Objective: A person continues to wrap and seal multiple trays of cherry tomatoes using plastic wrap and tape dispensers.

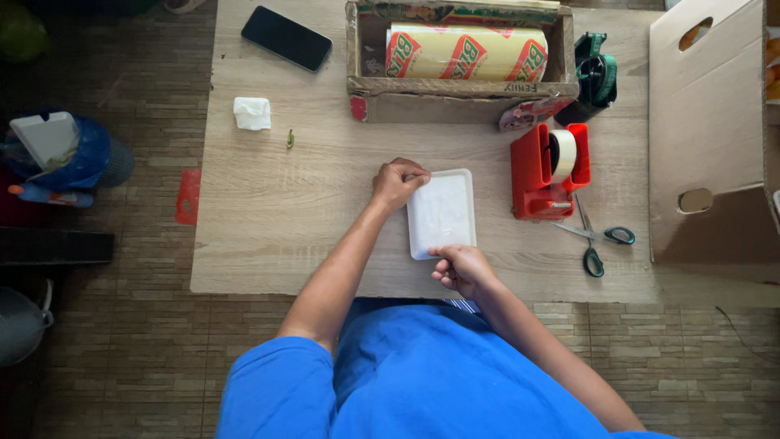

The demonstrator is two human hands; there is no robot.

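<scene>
Hidden or unclear: the fingertips of both hands curl under or against the tray edge, so the contact itself is masked. The cardboard box (pixel 715 138) at the right is cut off by the frame edge. A green tape gun (pixel 597 75) sits partly behind the wooden crate (pixel 459 85). A small green scrap (pixel 290 140) on the table is too small to identify. The tray's surface is washed out by glare; whether anything covers or fills it cannot be told.

White foam tray (pixel 442 213): rectangular, rounded corners, shallow raised rim, lying flat near the front middle of the wooden table (pixel 268 219), long side running away from the person.

Left hand (pixel 397 183): fingers clenched, knuckles up, pinching the tray's far left corner.
Right hand (pixel 463 268): fingers curled, gripping the tray's near edge.

Around it: red tape dispenser (pixel 546 171) just right of the tray; scissors (pixel 597 237) with green handles beside it; roll of cling film (pixel 465 53) in the crate; black phone (pixel 286 37) and crumpled white tissue (pixel 252 113) well apart, far left.
</scene>
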